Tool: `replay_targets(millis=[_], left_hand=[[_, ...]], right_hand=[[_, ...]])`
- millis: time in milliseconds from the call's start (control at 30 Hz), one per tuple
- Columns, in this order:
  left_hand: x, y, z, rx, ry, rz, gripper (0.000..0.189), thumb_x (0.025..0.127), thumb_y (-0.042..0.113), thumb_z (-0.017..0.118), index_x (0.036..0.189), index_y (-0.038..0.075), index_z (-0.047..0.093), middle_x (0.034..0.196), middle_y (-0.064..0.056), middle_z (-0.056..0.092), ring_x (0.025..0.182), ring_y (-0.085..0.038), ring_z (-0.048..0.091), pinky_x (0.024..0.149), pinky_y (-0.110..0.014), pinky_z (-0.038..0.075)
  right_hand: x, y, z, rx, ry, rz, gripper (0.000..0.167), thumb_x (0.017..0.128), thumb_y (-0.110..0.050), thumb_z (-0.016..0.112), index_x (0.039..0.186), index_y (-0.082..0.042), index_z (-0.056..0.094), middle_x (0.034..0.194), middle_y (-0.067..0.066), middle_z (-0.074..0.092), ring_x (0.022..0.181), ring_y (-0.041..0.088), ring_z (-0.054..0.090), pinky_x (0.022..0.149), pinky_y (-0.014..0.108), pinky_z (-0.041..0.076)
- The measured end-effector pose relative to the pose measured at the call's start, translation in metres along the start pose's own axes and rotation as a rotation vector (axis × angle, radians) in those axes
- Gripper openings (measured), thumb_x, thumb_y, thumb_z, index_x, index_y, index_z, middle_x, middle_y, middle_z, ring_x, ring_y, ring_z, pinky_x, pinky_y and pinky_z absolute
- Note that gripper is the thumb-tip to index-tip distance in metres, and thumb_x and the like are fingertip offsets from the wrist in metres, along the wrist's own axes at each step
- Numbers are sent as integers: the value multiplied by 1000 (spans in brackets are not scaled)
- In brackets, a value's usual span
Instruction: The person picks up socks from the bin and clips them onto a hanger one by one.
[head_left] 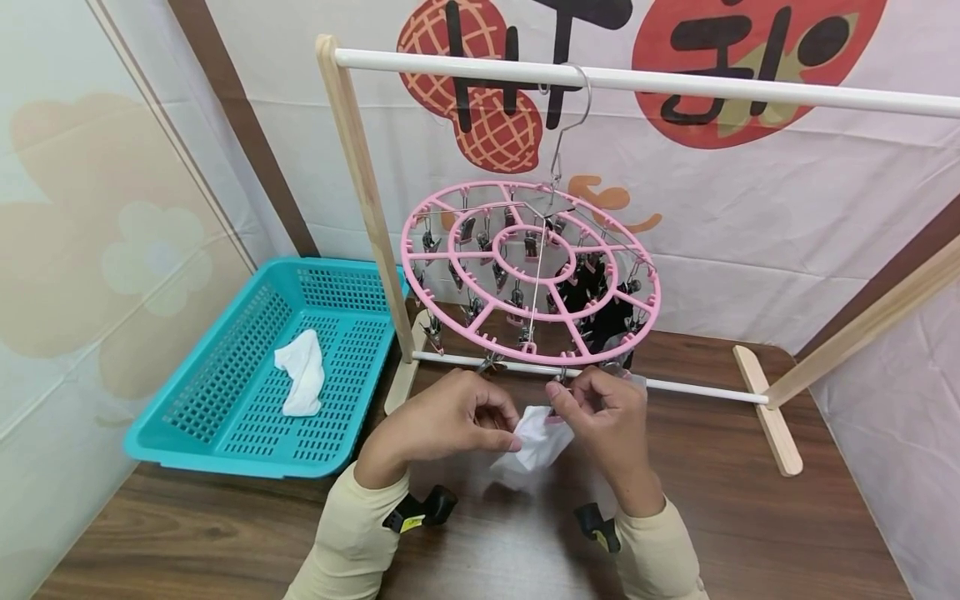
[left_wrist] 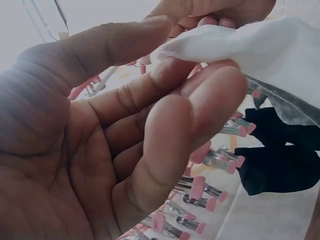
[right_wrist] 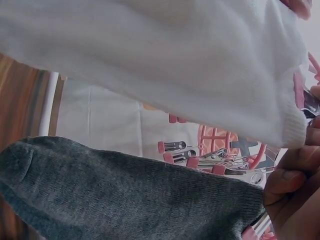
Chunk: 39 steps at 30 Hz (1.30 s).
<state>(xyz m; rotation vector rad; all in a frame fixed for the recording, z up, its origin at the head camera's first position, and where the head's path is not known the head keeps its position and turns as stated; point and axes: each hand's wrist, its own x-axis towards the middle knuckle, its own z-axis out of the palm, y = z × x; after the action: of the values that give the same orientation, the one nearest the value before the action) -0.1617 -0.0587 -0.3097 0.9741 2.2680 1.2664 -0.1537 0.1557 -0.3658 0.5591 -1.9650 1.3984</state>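
A white sock (head_left: 536,442) hangs below the near rim of the pink round drying hanger (head_left: 491,343). My left hand (head_left: 457,421) is at its left edge, the cuff corner (left_wrist: 172,50) lying between thumb and index finger. My right hand (head_left: 611,421) pinches a metal clip (right_wrist: 311,102) with pink tips at the sock's cuff. The clip's jaws are partly hidden by my fingers. A grey sock (right_wrist: 125,185) hangs close beside the white one in the right wrist view. Black socks (left_wrist: 280,167) hang farther back in the left wrist view.
At the left stands a turquoise basket (head_left: 161,450) with another white sock (head_left: 302,375) in it. A rack with a white top bar (head_left: 480,68) and wooden posts (head_left: 367,192) carries the hanger. Several clips (head_left: 431,329) dangle around the rings. The wooden tabletop (head_left: 787,542) lies below.
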Motion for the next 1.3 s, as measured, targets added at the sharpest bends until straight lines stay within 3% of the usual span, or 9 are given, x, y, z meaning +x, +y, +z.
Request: replay_targets(millis=[433, 733, 867, 1000, 1133, 1300], left_hand=[[-10, 1, -1, -42, -3, 9, 5, 84, 12, 75, 88, 11, 73, 73, 8, 66, 65, -8, 61, 60, -25, 50], [-18, 2, -5, -52, 44, 16, 3, 85, 14, 75, 88, 14, 74, 76, 7, 66, 64, -8, 56, 56, -25, 47], [-25, 3, -10, -101, 65, 5, 5, 88, 16, 72, 90, 12, 73, 73, 2, 65, 60, -12, 56, 51, -25, 46], [-33, 3, -16, -180, 83, -9, 8, 90, 14, 69, 92, 7, 72, 75, -5, 67, 62, -18, 62, 53, -30, 51], [-39, 1, -22, -224, 125, -31, 9, 92, 11, 66, 93, 4, 72, 77, -11, 69, 66, -26, 66, 56, -36, 54], [-47, -4, -30, -238, 176, -59, 11, 93, 9, 64, 93, 1, 72, 78, -10, 70, 66, -27, 67, 55, -36, 54]], right_hand=[[2, 0, -3, -19, -16, 0, 38, 72, 0, 78, 56, -14, 47, 49, -6, 35, 48, 6, 32, 46, 23, 26], [3, 0, -5, -60, -14, 23, 42, 74, -4, 79, 53, -15, 45, 48, -7, 36, 49, 8, 35, 48, 24, 28], [4, 0, -5, -98, -12, 33, 45, 74, -7, 81, 51, -16, 44, 46, -8, 35, 48, 8, 35, 47, 22, 27], [5, 0, -4, -163, -32, 32, 50, 77, -10, 80, 45, -18, 42, 42, -11, 32, 45, 5, 31, 42, 21, 24], [4, -1, -2, -234, -85, 89, 57, 83, -15, 76, 40, -20, 39, 40, -14, 28, 41, -1, 23, 37, 19, 17], [3, -6, 2, -261, -178, 256, 57, 91, -24, 68, 38, -23, 47, 37, -17, 33, 36, -1, 24, 35, 21, 17]])
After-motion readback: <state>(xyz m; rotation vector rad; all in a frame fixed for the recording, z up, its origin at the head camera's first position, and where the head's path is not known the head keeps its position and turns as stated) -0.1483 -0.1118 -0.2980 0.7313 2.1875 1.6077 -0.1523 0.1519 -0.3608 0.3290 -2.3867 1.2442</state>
